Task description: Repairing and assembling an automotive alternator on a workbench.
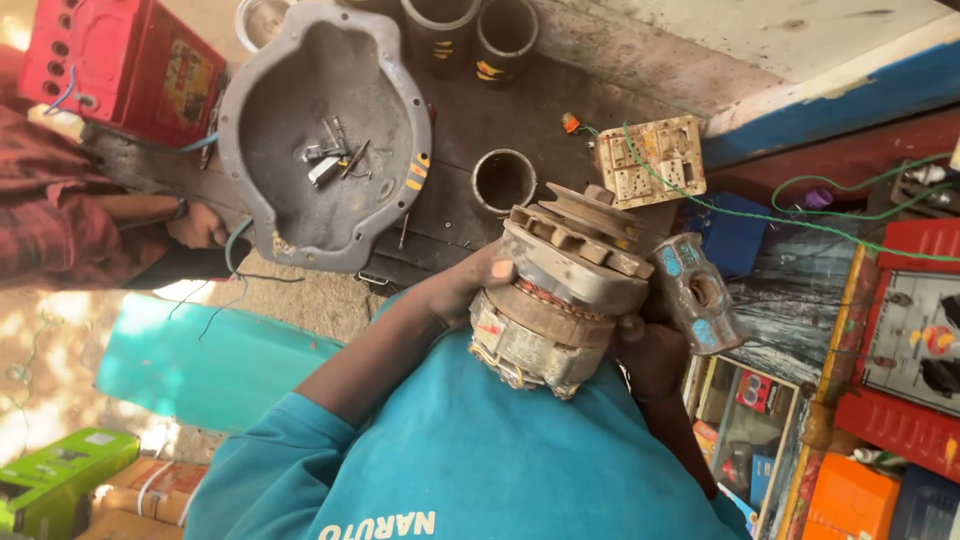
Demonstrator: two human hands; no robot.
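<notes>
I see both hands clamped on the alternator (pixel 565 290) — left hand (pixel 462 290) on its left flank, right hand (pixel 650 355) underneath, also gripping a hammer (pixel 700 295) — near the dark bench (pixel 450 130).

A grey metal cover (pixel 325 135) lies far left, small parts (pixel 330 155) inside. A red battery (pixel 120 62) sits beyond it. 3 black cylinders (pixel 503 180) stand nearby. A switchboard (pixel 652 160) trails green wire (pixel 800 215) rightward.
</notes>
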